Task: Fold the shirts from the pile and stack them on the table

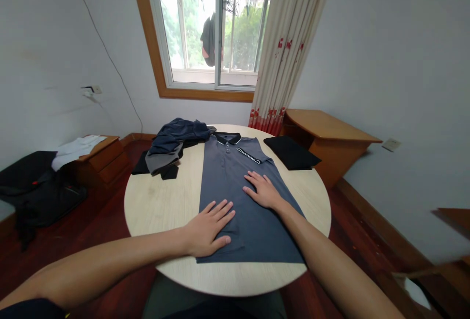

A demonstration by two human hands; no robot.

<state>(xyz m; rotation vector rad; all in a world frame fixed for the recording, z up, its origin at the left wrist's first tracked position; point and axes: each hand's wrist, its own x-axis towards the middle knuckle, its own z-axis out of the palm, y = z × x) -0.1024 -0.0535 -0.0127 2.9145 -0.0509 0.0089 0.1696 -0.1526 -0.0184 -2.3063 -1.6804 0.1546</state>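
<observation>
A grey polo shirt (223, 182) lies spread on the round table (161, 211), its black collar at the far end and its hem towards me. One sleeve with a black-and-white cuff is folded in over the chest on the right; the left edge runs straight, with no sleeve showing there. My left hand (210, 228) rests flat on the lower left of the shirt, fingers spread. Farther up on the right side, my right hand (263, 190) also lies flat on the cloth with fingers apart. Neither hand grips anything.
A heap of dark and grey clothes (176, 140) sits at the table's far left. On the far right lies a folded black garment (292, 152). Beyond the table are a wooden desk (330, 125), a curtain (290, 39) and a window. A black bag (47, 196) stands on the floor at left.
</observation>
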